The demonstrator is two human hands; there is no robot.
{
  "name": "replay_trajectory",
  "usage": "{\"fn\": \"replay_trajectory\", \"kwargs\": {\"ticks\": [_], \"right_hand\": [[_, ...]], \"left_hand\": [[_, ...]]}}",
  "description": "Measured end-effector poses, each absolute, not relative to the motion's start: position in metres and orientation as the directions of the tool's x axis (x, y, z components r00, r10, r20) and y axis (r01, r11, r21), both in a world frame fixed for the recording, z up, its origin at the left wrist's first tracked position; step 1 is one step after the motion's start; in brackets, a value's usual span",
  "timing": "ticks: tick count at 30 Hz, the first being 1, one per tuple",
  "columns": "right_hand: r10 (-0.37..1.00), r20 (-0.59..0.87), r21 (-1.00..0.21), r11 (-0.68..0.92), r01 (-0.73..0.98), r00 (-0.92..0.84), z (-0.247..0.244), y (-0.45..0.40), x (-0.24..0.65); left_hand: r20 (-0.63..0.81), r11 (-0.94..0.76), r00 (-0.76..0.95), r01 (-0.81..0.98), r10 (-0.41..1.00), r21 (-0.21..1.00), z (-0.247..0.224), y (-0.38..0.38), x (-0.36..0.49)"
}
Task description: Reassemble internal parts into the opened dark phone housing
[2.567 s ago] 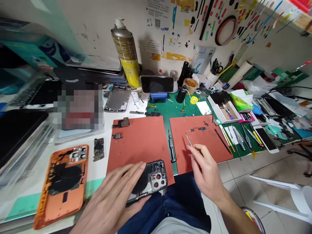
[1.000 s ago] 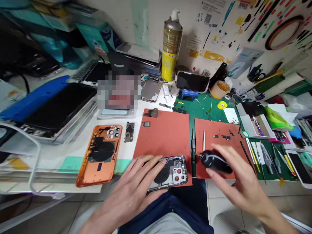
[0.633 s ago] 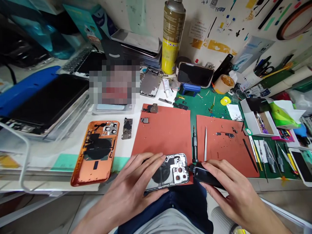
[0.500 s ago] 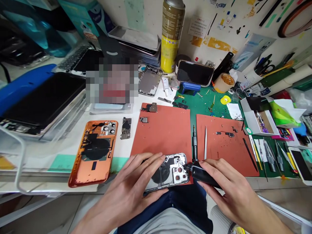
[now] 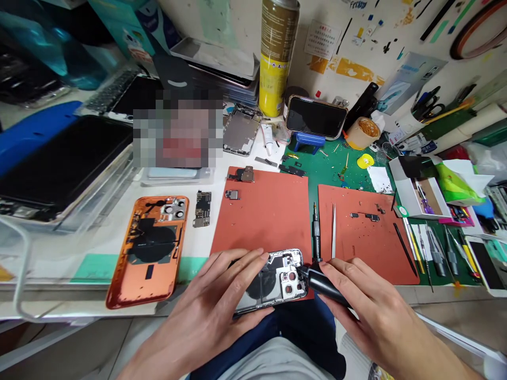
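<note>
My left hand (image 5: 222, 298) is closed around a stripped phone housing (image 5: 263, 285), its fingers over the top and thumb along the near edge. The housing has a pale frame, a dark round patch and camera holes at its right end. In my right hand (image 5: 366, 303) is a black handheld tool (image 5: 329, 286) with a narrow tip, gripped between fingers and thumb. That tip meets the housing's right edge by the camera holes; exact contact is too small to make out. A slim screwdriver (image 5: 316, 232) and pointed metal tweezers (image 5: 334, 232) lie just beyond.
An orange phone housing (image 5: 148, 253) and a logic board (image 5: 202, 208) lie at left. Camera modules (image 5: 246, 173) sit on the red mat (image 5: 269, 216). Small parts dot the second red mat (image 5: 376, 253). A spray can (image 5: 277, 58) and propped phone (image 5: 316, 116) stand behind.
The black tool and my right hand have shifted slightly left, closer against the housing's edge. My left hand keeps its hold, and the view has moved a little.
</note>
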State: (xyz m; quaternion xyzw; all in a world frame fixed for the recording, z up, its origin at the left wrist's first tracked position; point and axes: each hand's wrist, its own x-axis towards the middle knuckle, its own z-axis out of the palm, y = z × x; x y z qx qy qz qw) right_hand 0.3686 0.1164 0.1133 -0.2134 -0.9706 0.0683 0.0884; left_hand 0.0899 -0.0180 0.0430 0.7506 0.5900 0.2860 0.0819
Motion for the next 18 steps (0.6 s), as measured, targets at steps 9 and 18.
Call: {"fn": "replay_trajectory", "kwargs": {"ticks": [9, 18], "right_hand": [[0.452, 0.137, -0.229, 0.88, 0.416, -0.881, 0.114, 0.115, 0.367], [0.861, 0.199, -0.661, 0.471, 0.585, -0.469, 0.122, 0.159, 0.388]], "left_hand": [[0.351, -0.293, 0.133, 0.842, 0.927, 0.453, 0.045, -0.014, 0.091], [0.362, -0.234, 0.076, 0.878, 0.929, 0.417, 0.039, -0.015, 0.089]]}}
